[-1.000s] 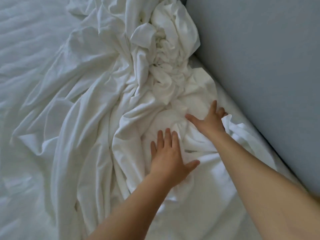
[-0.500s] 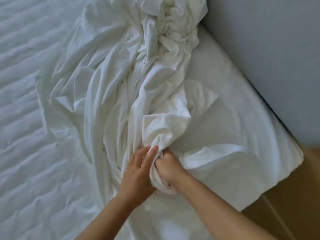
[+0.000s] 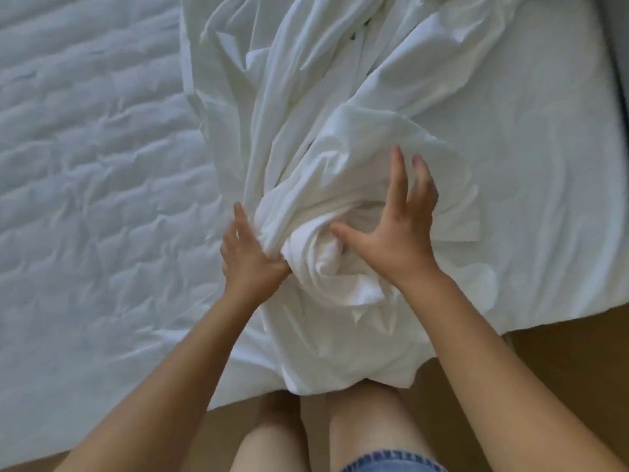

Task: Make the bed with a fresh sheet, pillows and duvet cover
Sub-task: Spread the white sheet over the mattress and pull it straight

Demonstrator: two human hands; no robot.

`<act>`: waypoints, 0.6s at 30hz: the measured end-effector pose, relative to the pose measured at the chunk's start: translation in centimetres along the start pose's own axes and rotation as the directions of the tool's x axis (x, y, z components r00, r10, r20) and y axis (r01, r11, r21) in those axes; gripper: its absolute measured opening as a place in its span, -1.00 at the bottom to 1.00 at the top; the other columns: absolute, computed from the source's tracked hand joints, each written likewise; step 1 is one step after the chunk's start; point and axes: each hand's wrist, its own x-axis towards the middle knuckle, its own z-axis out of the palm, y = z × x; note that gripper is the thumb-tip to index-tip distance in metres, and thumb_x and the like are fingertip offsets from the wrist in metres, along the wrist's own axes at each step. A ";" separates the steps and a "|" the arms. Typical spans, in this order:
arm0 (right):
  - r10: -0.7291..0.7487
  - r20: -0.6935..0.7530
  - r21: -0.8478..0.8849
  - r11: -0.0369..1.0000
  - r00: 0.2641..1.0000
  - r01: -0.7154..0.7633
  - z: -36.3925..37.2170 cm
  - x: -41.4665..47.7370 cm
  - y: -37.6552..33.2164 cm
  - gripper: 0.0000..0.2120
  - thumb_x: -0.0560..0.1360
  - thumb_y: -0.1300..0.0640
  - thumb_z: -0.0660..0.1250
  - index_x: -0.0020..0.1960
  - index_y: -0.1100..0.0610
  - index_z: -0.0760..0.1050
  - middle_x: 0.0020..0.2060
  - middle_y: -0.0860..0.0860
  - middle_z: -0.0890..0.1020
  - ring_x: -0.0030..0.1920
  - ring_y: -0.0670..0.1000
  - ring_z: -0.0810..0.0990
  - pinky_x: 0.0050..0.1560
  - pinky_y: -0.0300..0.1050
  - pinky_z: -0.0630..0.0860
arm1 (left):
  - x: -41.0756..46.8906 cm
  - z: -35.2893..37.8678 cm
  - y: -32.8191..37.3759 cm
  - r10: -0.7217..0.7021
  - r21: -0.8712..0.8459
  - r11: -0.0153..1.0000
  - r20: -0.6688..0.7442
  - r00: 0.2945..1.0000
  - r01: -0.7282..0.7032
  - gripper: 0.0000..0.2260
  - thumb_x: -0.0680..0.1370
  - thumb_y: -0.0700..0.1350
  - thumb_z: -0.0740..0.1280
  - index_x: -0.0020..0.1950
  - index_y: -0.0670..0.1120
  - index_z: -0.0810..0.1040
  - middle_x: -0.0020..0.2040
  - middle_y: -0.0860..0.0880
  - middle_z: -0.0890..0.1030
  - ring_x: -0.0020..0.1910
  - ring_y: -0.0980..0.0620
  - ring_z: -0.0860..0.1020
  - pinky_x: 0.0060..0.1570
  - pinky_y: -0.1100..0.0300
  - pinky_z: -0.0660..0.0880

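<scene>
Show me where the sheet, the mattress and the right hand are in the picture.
sheet [image 3: 340, 158], head view, on the crumpled fold in the middle.
mattress [image 3: 95, 172], head view, on its bare quilted top.
right hand [image 3: 391, 243], head view, on the back of the hand.

Bedroom, likely domestic: white quilted mattress [image 3: 85, 165], crumpled white fabric sheet [image 3: 306, 97] heaped on it; brown wooden floor [image 3: 561, 352] at bed edge, grey wall [image 3: 622, 46] alongside.
</scene>
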 end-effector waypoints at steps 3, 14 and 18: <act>-0.110 0.256 -0.106 0.984 0.960 0.141 1.3 1.2 0.3 0.11 0.13 -0.47 0.28 0.45 -0.33 -0.33 0.49 -0.01 -0.31 0.47 0.07 -0.32 0.42 0.23 -0.12 | -2.4 3.4 -2.0 -0.317 -0.338 0.873 0.151 0.936 0.350 0.07 0.33 0.13 0.52 0.52 0.15 -0.24 0.52 -0.08 0.03 0.48 -0.15 0.14 0.41 -0.13 0.21; 0.058 0.424 -0.311 0.947 0.904 0.085 5.3 -0.3 -0.8 -0.37 0.48 0.08 0.33 0.48 0.09 0.16 0.29 0.20 0.41 0.17 0.28 0.46 0.05 0.01 0.38 | -1.0 -3.0 -4.8 -0.165 -0.503 0.835 0.160 0.973 0.225 -0.93 0.31 -0.18 0.40 -0.23 -0.11 0.59 -0.26 -0.01 0.61 -0.19 -0.03 0.57 -0.25 0.16 0.47; -0.016 0.428 0.196 0.978 0.904 -0.075 10.3 -9.6 -8.8 -0.49 0.47 -0.06 0.27 0.38 0.03 0.30 0.18 0.05 0.55 0.15 0.14 0.54 0.11 -0.01 0.47 | 1.1 -16.5 -8.4 0.123 -0.071 0.989 -0.124 0.985 -0.133 -0.84 0.21 -0.02 0.26 -0.28 -0.04 0.52 -0.23 -0.17 0.63 -0.14 -0.10 0.61 -0.16 0.05 0.48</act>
